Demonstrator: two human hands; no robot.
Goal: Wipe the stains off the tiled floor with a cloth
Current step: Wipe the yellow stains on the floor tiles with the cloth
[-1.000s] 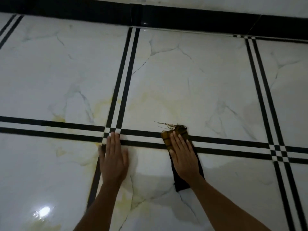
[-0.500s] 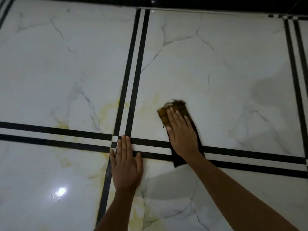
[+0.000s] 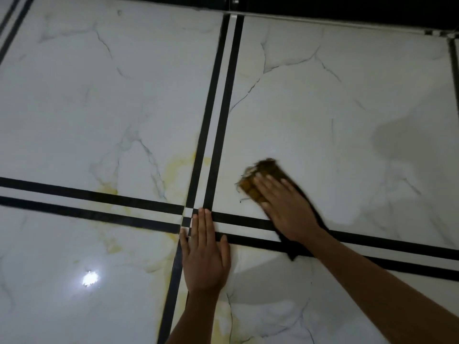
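Observation:
My right hand [image 3: 285,207] lies flat on a folded cloth [image 3: 253,183], brown-yellow at its frayed far end and dark under the palm, pressing it onto the far right tile of the white marble floor [image 3: 335,108]. My left hand [image 3: 205,254] rests flat and open on the floor, fingertips at the crossing of the black tile stripes [image 3: 188,217]. Yellow stains [image 3: 178,163] spread left of the upright stripes, along the horizontal stripes [image 3: 106,191] and onto the near left tile [image 3: 114,244]. More yellow shows near my left forearm [image 3: 223,321].
A black skirting band [image 3: 347,6] runs along the far edge of the floor. A bright lamp reflection [image 3: 90,278] sits on the near left tile. A dull damp patch [image 3: 397,142] marks the far right tile.
My right hand has pushed the cloth away from me, from the horizontal stripes up onto the far right tile. My left hand has stayed planted at the stripe crossing.

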